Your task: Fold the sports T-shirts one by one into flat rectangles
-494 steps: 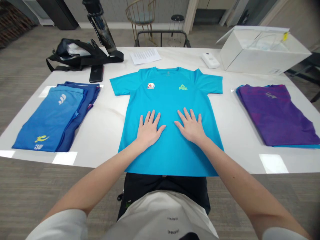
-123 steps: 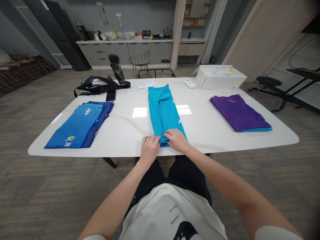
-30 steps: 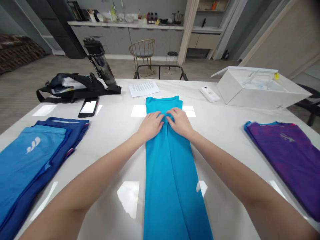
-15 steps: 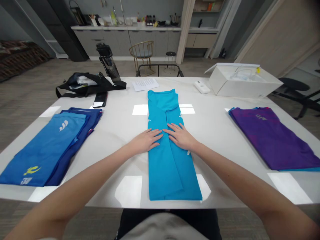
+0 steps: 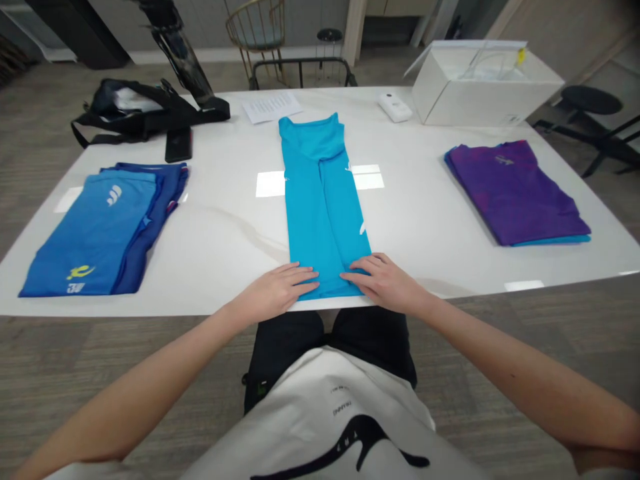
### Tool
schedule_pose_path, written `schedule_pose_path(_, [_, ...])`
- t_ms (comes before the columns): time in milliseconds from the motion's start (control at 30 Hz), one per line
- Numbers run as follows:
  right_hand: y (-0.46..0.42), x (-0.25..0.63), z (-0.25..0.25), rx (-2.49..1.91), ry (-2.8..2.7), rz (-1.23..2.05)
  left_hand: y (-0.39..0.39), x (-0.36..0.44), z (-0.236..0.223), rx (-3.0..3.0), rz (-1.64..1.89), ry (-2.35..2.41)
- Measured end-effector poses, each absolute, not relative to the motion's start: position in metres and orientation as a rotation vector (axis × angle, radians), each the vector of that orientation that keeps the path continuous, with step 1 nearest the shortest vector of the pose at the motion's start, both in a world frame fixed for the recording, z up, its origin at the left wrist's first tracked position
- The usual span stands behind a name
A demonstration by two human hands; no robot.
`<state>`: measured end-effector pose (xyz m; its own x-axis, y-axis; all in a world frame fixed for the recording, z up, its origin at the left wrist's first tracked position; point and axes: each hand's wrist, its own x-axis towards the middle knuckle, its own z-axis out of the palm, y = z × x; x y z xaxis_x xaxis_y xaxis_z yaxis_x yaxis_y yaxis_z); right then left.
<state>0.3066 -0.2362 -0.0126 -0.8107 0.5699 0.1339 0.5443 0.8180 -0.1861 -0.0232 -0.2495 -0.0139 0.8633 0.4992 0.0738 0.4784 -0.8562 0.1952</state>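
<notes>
A bright turquoise shirt (image 5: 311, 200) lies folded into a long narrow strip on the white table, its collar end away from me and its near end by the table's front edge. My left hand (image 5: 275, 288) rests on the near left corner of the cloth, fingers stretched out and holding nothing. On the near right corner lies my right hand (image 5: 383, 280), its fingers extended and slightly bent over the fabric; the thumb is partly hidden. Both hands touch the shirt, with a strip of cloth showing between them.
Folded blue clothes (image 5: 95, 233) lie at the left, and a purple folded shirt (image 5: 520, 193) lies at the right over a turquoise one. Toward the back are a black bag (image 5: 135, 110), a phone (image 5: 179, 145), a bottle (image 5: 183, 53), a paper sheet (image 5: 273, 107), a small white device (image 5: 395, 107) and a white box (image 5: 485, 87).
Both hands have slid from the middle of the turquoise shirt toward me, to its near end, and moved further apart. My view has tilted down. The shirt stays folded in its strip.
</notes>
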Motion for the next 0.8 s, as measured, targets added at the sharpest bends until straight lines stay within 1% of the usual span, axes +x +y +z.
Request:
schedule_pose_path(200, [-0.238,0.349,-0.006,-0.872,-2.9,0.114,-0.257,-0.052,-0.01,2.891,0.183,0.727])
schedule_pose_path(367, [-0.23,0.352,0.0,-0.763,-3.002,0.03,-0.249,-0.051,-0.014,2.866,0.237,0.619])
schedule_pose_path(433, [-0.227,0.349,-0.001,-0.717,-3.014,0.045,-0.245,-0.047,-0.016,2.834,0.281,0.606])
schedule_pose_path(533, [-0.22,0.345,-0.001,-0.778,-2.903,0.208,-0.237,-0.039,-0.013,2.747,0.403,0.672])
schedule_pose_path(700, [-0.186,0.337,0.019,-1.005,-2.434,0.691,-0.207,-0.029,0.015,2.406,0.673,0.867])
schedule_pose_path(800, [-0.145,0.324,0.041,-1.08,-2.2,0.792,-0.166,-0.021,0.037,2.173,0.866,1.001])
